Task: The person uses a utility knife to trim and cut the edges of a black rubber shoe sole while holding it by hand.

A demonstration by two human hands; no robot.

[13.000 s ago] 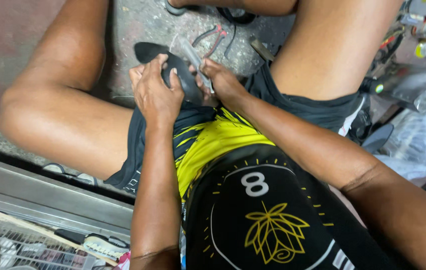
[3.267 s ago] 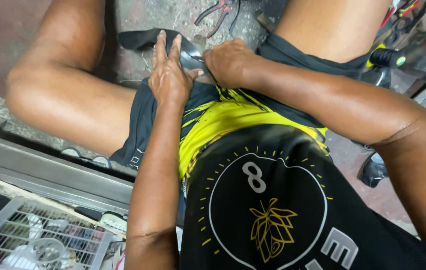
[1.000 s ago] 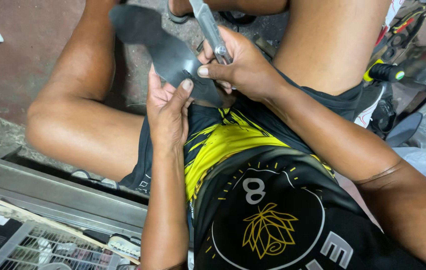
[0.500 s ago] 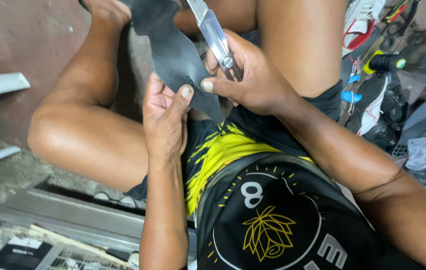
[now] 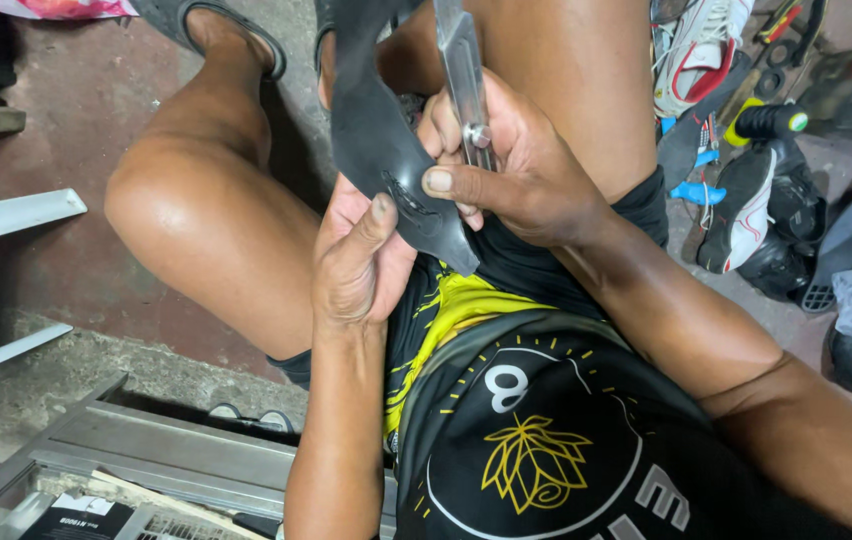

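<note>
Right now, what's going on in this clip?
A seated person works over their lap. The left hand grips the lower end of a curved black rubber piece, thumb pressed on its face. The right hand holds a flat metal blade tool beside it, thumb also on the rubber. Shoes lie on the floor alongside.

Reddish concrete floor, white slats left, shoes scattered right, metal frame below
</note>
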